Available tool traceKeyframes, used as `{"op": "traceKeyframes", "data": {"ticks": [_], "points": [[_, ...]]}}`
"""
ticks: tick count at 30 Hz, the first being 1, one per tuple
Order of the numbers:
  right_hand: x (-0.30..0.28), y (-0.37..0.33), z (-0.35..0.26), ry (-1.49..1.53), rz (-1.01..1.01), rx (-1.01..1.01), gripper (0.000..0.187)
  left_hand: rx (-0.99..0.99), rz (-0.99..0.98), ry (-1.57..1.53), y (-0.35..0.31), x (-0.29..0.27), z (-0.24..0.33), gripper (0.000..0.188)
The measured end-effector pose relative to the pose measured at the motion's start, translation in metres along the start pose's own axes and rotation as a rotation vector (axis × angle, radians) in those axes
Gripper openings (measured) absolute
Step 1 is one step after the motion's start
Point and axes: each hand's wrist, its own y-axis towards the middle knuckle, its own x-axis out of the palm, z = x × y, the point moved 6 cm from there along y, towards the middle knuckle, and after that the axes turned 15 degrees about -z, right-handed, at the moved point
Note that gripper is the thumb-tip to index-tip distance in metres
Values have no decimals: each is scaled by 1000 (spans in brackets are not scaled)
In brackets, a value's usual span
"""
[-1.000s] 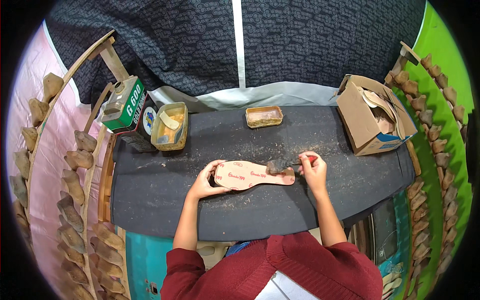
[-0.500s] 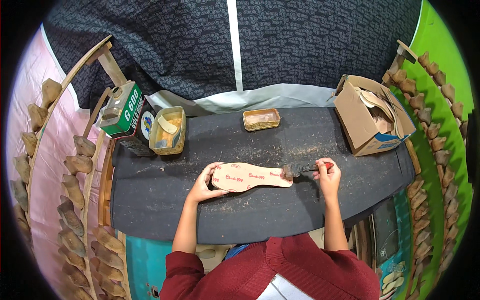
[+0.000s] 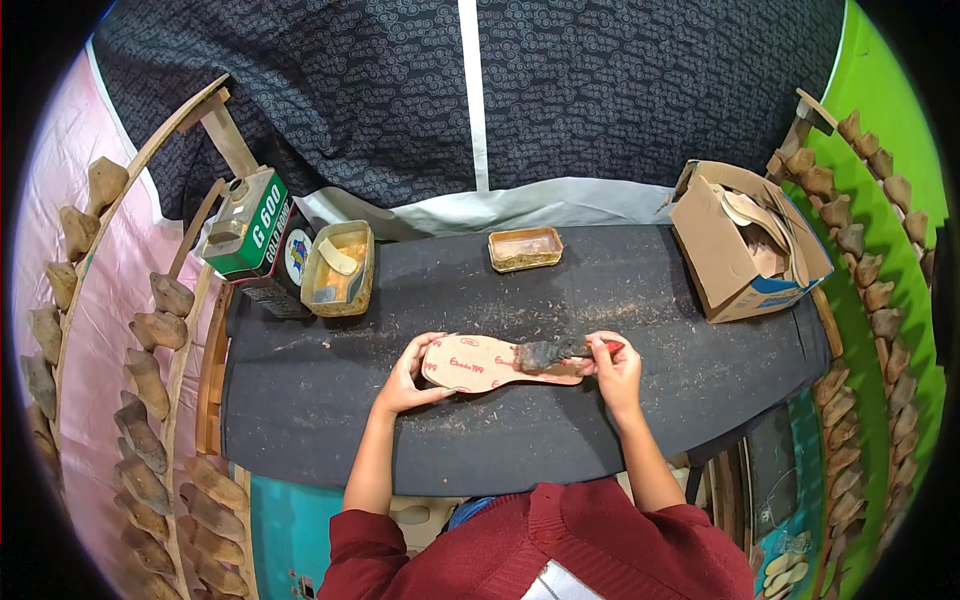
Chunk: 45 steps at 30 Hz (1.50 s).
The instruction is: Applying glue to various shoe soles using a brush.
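A tan insole [image 3: 468, 362] with red print lies level over the dark table, its wide end to the left. My left hand [image 3: 407, 376] grips that wide end, thumb along the near edge and fingers at the far side. Between the fingers of my right hand [image 3: 614, 368] is the red handle of a brush [image 3: 548, 354] caked with dark residue. Its bristles rest on the middle of the insole and hide part of the print. The narrow end of the insole lies beneath the brush and close to my right fingers.
A rectangular tub [image 3: 341, 268] holding amber stuff and a pale scraper stands by a green-and-black metal can [image 3: 258, 240] at back left. A small tray [image 3: 525, 249] sits at the back. Pale pieces fill a cardboard box [image 3: 735, 245] at right. Shavings litter the black-covered table [image 3: 480, 440]; racks of shoe lasts [image 3: 150, 380] flank it.
My right hand has moved left with the brush, bringing the bristles from the insole's narrow end to its middle. My left hand keeps its hold on the wide end.
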Motion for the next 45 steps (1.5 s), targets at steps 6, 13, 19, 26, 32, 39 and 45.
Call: {"op": "traceKeyframes", "data": {"ticks": [6,13,19,26,32,39,45], "points": [[-41,-11,4,-37,102,38,14,2,19,39,-4,-4,-6,85],[-58,-17,-6,-71,163,62,13,18,14,15,-2,-2,-4,94],[-10,-10,-11,49,48,6,17,17,12,19,-1,1,-1,92],[36,-8,-8,209,-156,36,20,24,16,34,0,-1,-4,90],[6,-12,-4,39,-62,8,15,3,18,36,-3,-3,-5,90],[-51,-27,-5,-112,121,29,12,3,19,48,-2,-1,-2,88],[-52,-26,-18,-154,130,40,12,-9,17,61,-4,-3,-6,87]]}}
